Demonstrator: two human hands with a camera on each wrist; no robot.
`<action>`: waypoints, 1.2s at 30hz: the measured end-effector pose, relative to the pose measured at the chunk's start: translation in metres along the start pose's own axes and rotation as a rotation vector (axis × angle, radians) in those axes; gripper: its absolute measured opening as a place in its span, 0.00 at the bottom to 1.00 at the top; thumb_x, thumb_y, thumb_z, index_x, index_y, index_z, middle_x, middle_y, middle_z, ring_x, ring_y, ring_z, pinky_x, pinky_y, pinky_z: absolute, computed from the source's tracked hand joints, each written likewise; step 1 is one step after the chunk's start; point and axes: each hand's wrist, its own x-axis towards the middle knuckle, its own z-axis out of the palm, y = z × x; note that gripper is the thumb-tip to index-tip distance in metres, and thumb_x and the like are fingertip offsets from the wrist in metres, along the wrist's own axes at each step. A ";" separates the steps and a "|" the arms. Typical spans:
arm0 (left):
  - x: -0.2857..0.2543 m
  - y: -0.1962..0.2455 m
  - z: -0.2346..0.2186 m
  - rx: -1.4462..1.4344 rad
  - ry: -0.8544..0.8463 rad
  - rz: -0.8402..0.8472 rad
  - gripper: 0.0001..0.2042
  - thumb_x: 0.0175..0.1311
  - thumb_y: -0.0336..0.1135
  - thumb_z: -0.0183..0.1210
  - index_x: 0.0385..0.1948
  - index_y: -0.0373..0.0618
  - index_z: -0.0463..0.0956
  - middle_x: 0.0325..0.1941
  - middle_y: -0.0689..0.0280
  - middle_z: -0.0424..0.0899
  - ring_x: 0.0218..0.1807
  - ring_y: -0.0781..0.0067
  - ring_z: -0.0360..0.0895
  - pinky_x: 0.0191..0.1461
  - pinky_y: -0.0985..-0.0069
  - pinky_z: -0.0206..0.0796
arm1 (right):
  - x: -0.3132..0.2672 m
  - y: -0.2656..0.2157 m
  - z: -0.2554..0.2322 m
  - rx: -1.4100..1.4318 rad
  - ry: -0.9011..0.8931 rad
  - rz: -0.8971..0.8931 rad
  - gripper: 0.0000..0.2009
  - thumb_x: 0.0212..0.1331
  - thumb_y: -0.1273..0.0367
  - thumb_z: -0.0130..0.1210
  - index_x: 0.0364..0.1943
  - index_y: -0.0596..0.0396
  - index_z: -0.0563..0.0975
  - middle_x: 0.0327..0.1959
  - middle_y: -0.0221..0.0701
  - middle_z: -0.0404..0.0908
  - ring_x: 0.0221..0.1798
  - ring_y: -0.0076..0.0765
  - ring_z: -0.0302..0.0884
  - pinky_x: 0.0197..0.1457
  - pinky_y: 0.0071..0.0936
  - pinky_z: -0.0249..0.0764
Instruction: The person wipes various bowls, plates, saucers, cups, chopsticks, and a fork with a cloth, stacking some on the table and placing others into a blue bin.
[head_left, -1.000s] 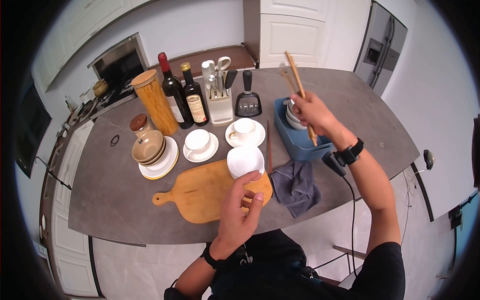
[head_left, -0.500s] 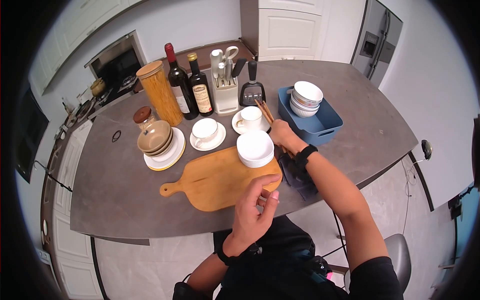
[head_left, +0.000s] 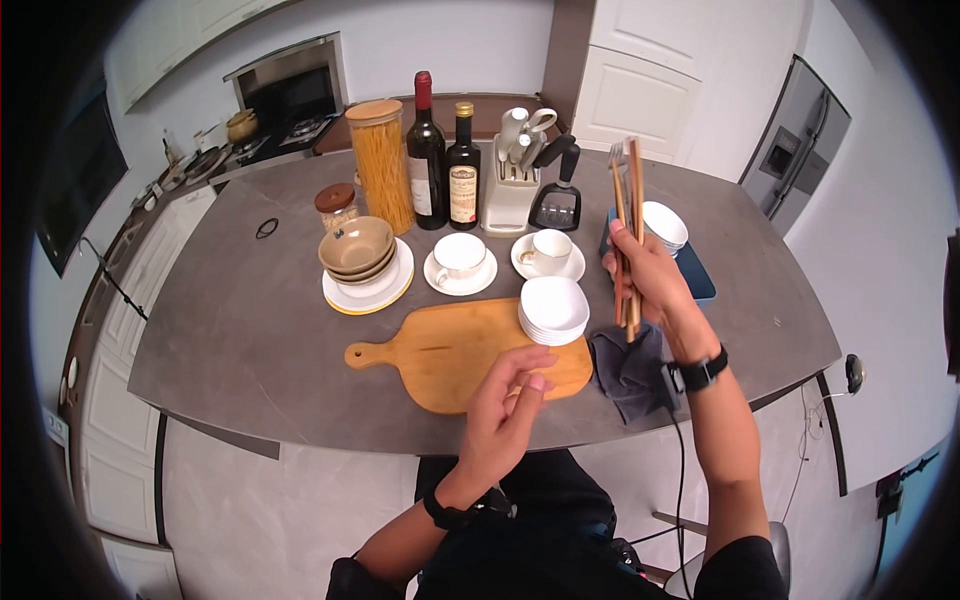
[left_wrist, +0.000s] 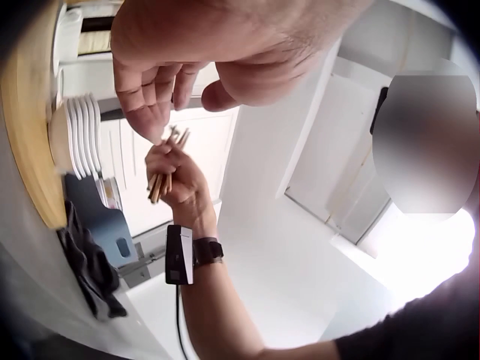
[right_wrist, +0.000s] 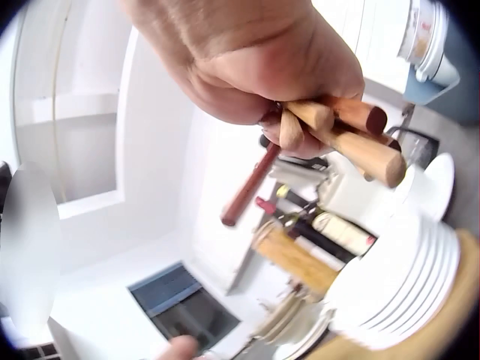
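Observation:
My right hand (head_left: 652, 275) grips an upright bundle of wooden chopsticks (head_left: 637, 190) and a fork (head_left: 617, 155), raised in front of the blue basket. In the right wrist view, pale and reddish-brown stick ends (right_wrist: 367, 157) poke out below the fist. My left hand (head_left: 503, 405) hovers over the near edge of the wooden cutting board (head_left: 440, 350), its fingers loosely bent around nothing. Just beyond those fingers, a stack of white square dishes (head_left: 553, 312) sits on the board's right end. Part of the basket (head_left: 700, 275) is hidden behind my right hand; white bowls (head_left: 664, 226) stand in it.
A grey cloth (head_left: 628, 378) lies right of the board. Behind it stand two cups on saucers (head_left: 460, 262), brown bowls (head_left: 357, 250) on plates, a pasta jar (head_left: 383, 170), two bottles (head_left: 427, 165), a knife block (head_left: 510, 200) and a black-handled sharpener (head_left: 557, 205).
My right hand went down to the table beside the cup and has come up again with the bundle. The dark reddish stick lying there earlier is gone from the table. My left hand stays loosely bent.

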 end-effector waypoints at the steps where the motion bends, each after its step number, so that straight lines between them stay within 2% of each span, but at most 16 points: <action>1: 0.003 -0.001 0.007 0.004 0.008 -0.002 0.18 0.79 0.38 0.50 0.63 0.40 0.70 0.57 0.62 0.81 0.48 0.77 0.80 0.48 0.78 0.73 | -0.015 -0.006 0.013 0.117 -0.041 -0.047 0.19 0.76 0.52 0.51 0.36 0.54 0.73 0.21 0.25 0.74 0.18 0.20 0.66 0.20 0.22 0.65; 4: 0.010 -0.002 0.031 -0.332 0.059 -0.091 0.22 0.82 0.48 0.43 0.65 0.40 0.68 0.64 0.59 0.77 0.53 0.74 0.79 0.53 0.76 0.72 | -0.052 0.010 0.052 0.232 -0.087 -0.211 0.19 0.76 0.52 0.51 0.37 0.54 0.74 0.22 0.25 0.76 0.20 0.20 0.70 0.25 0.20 0.69; 7: 0.010 -0.003 0.036 -0.321 0.044 -0.118 0.26 0.83 0.53 0.36 0.63 0.38 0.67 0.52 0.59 0.79 0.46 0.75 0.80 0.51 0.75 0.75 | -0.083 0.011 0.073 0.181 -0.133 -0.263 0.19 0.78 0.54 0.46 0.41 0.57 0.75 0.29 0.31 0.83 0.26 0.19 0.75 0.26 0.19 0.71; 9: 0.006 -0.014 0.018 0.152 -0.155 -0.143 0.23 0.83 0.51 0.37 0.58 0.38 0.67 0.40 0.65 0.78 0.36 0.79 0.75 0.41 0.77 0.71 | -0.094 0.011 0.075 0.165 -0.187 -0.215 0.20 0.78 0.54 0.45 0.42 0.59 0.75 0.32 0.34 0.84 0.27 0.19 0.77 0.27 0.19 0.74; 10: 0.003 -0.017 0.020 0.057 -0.128 -0.131 0.20 0.84 0.49 0.37 0.55 0.39 0.68 0.32 0.70 0.73 0.30 0.82 0.68 0.35 0.79 0.64 | -0.098 0.013 0.076 0.138 -0.240 -0.171 0.21 0.78 0.54 0.45 0.44 0.60 0.75 0.36 0.36 0.86 0.28 0.19 0.79 0.28 0.19 0.76; 11: 0.000 -0.018 0.019 0.068 -0.124 -0.138 0.20 0.84 0.49 0.37 0.55 0.39 0.68 0.32 0.70 0.73 0.30 0.82 0.68 0.35 0.79 0.64 | -0.098 0.018 0.077 0.151 -0.243 -0.167 0.21 0.78 0.54 0.45 0.44 0.60 0.75 0.36 0.36 0.86 0.28 0.19 0.79 0.28 0.19 0.76; 13: -0.006 -0.017 0.018 0.082 -0.150 -0.141 0.20 0.84 0.49 0.36 0.54 0.40 0.67 0.31 0.69 0.72 0.31 0.80 0.70 0.40 0.78 0.68 | -0.094 0.030 0.079 0.191 -0.406 -0.189 0.24 0.78 0.53 0.45 0.41 0.64 0.79 0.34 0.35 0.86 0.20 0.20 0.78 0.13 0.19 0.70; 15: -0.009 -0.012 0.022 -0.064 -0.097 -0.141 0.19 0.84 0.48 0.37 0.55 0.40 0.66 0.31 0.69 0.71 0.30 0.80 0.70 0.38 0.79 0.67 | -0.096 0.031 0.079 0.215 -0.451 -0.155 0.23 0.78 0.53 0.45 0.42 0.63 0.78 0.37 0.36 0.87 0.20 0.22 0.78 0.14 0.18 0.73; 17: -0.009 -0.010 0.019 -0.212 -0.041 -0.132 0.18 0.84 0.47 0.39 0.55 0.41 0.66 0.30 0.70 0.71 0.28 0.80 0.69 0.36 0.80 0.67 | -0.096 0.031 0.086 0.295 -0.586 -0.100 0.21 0.78 0.52 0.45 0.44 0.59 0.75 0.43 0.39 0.87 0.36 0.25 0.85 0.25 0.20 0.80; 18: -0.007 -0.010 0.010 -0.204 -0.106 -0.179 0.17 0.83 0.47 0.40 0.55 0.41 0.65 0.30 0.70 0.71 0.27 0.81 0.68 0.33 0.81 0.65 | -0.098 0.023 0.075 0.278 -0.632 0.069 0.19 0.77 0.54 0.47 0.48 0.59 0.75 0.45 0.40 0.86 0.42 0.28 0.86 0.32 0.22 0.83; 19: -0.007 -0.010 0.005 -0.194 -0.172 -0.226 0.16 0.83 0.46 0.42 0.55 0.42 0.65 0.30 0.70 0.70 0.25 0.82 0.67 0.30 0.83 0.64 | -0.097 0.024 0.077 0.279 -0.639 0.067 0.19 0.77 0.54 0.47 0.48 0.59 0.75 0.45 0.40 0.86 0.42 0.28 0.86 0.32 0.22 0.83; 22: -0.011 -0.007 0.008 -0.206 -0.119 -0.255 0.15 0.83 0.45 0.43 0.53 0.42 0.65 0.30 0.70 0.70 0.23 0.85 0.64 0.25 0.85 0.58 | -0.091 0.031 0.083 0.324 -0.642 -0.019 0.19 0.77 0.56 0.49 0.52 0.60 0.74 0.45 0.42 0.86 0.43 0.31 0.87 0.37 0.24 0.84; 25: -0.016 -0.009 0.010 -0.074 -0.056 -0.203 0.15 0.82 0.46 0.44 0.49 0.42 0.66 0.29 0.70 0.70 0.22 0.87 0.62 0.24 0.86 0.55 | -0.078 0.024 0.091 0.603 -0.347 -0.181 0.17 0.75 0.61 0.53 0.53 0.62 0.76 0.43 0.43 0.85 0.42 0.34 0.86 0.50 0.32 0.83; 27: -0.019 -0.011 0.011 -0.018 -0.046 -0.199 0.15 0.82 0.47 0.44 0.48 0.43 0.66 0.28 0.71 0.69 0.22 0.87 0.62 0.25 0.86 0.55 | -0.073 0.016 0.085 0.532 -0.299 -0.175 0.16 0.73 0.62 0.56 0.51 0.64 0.78 0.40 0.37 0.86 0.40 0.29 0.85 0.46 0.28 0.82; 34: -0.027 -0.021 0.003 0.153 0.030 -0.153 0.16 0.82 0.48 0.45 0.47 0.42 0.68 0.24 0.73 0.67 0.23 0.87 0.62 0.26 0.86 0.56 | -0.053 0.019 0.075 0.198 -0.201 -0.236 0.15 0.71 0.63 0.59 0.47 0.63 0.82 0.37 0.37 0.86 0.38 0.29 0.86 0.42 0.26 0.83; 36: -0.029 -0.025 0.001 0.205 0.034 -0.138 0.17 0.82 0.48 0.45 0.46 0.41 0.68 0.24 0.73 0.67 0.23 0.87 0.62 0.27 0.86 0.56 | -0.046 0.014 0.074 0.273 -0.234 -0.250 0.14 0.71 0.63 0.58 0.47 0.63 0.82 0.37 0.36 0.86 0.38 0.29 0.86 0.42 0.26 0.83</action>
